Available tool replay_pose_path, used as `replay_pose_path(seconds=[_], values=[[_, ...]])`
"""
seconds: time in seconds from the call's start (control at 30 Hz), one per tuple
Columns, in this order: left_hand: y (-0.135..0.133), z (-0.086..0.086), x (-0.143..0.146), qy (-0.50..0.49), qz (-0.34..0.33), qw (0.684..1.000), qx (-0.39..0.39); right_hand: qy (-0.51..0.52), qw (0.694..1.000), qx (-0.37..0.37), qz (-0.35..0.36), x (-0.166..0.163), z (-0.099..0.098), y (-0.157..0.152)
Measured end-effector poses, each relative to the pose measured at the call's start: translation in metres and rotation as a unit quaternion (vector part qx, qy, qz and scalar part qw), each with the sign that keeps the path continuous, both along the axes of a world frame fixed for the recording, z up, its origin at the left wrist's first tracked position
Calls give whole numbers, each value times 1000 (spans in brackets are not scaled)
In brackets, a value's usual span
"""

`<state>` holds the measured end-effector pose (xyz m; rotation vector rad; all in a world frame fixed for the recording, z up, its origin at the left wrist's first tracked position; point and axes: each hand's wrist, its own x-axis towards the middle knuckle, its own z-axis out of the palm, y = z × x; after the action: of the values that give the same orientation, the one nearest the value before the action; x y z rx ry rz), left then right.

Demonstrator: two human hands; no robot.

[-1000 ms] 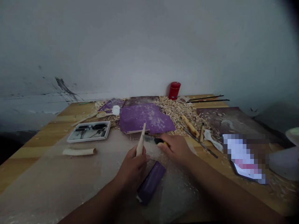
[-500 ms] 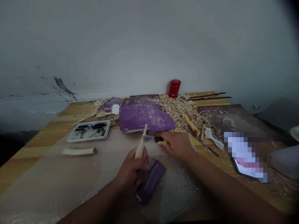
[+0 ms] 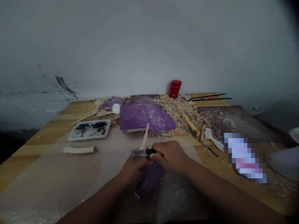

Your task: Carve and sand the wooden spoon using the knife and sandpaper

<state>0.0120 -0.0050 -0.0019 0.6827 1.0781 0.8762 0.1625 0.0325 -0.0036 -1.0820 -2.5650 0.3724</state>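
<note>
My left hand [image 3: 134, 168] is closed around a pale tapered wood piece [image 3: 145, 137], its thin end pointing up and away from me. My right hand [image 3: 172, 155] grips the black and yellow handle of a utility knife [image 3: 139, 152]. The knife's blade lies across the lower part of the wood piece, close above my left hand. Just below the hands sits a dark purple block [image 3: 149, 183], partly covered by them. My left fingertips are mostly hidden.
Purple sandpaper [image 3: 144, 116] lies ahead, beside heaped wood shavings [image 3: 179, 112]. A red canister [image 3: 175, 88] stands by the wall. On the left are a white tray of tools [image 3: 106, 133] and a short peeled stick [image 3: 79, 150]. A blurred phone [image 3: 247, 161] lies right.
The knife in my right hand has come down along the wood piece toward me, from its thin part to just above my left hand. My left hand keeps its grip.
</note>
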Motion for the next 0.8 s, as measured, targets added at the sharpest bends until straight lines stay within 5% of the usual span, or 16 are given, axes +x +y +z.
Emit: replay_pose_path(seconds=[0.3,0.5,0.67,0.8], values=[[-2,7,4,-24,-12,1000,-9,-47,995,89,-26,7,-3,7],[-7,4,-1,-65,-30,997,36,-57,961,97,-254,40,3,39],[-2,1,-3,-41,-54,996,50,-24,990,68,-120,24,4,24],[2,3,-2,73,-69,994,32,-27,998,42,-23,1,0,4]])
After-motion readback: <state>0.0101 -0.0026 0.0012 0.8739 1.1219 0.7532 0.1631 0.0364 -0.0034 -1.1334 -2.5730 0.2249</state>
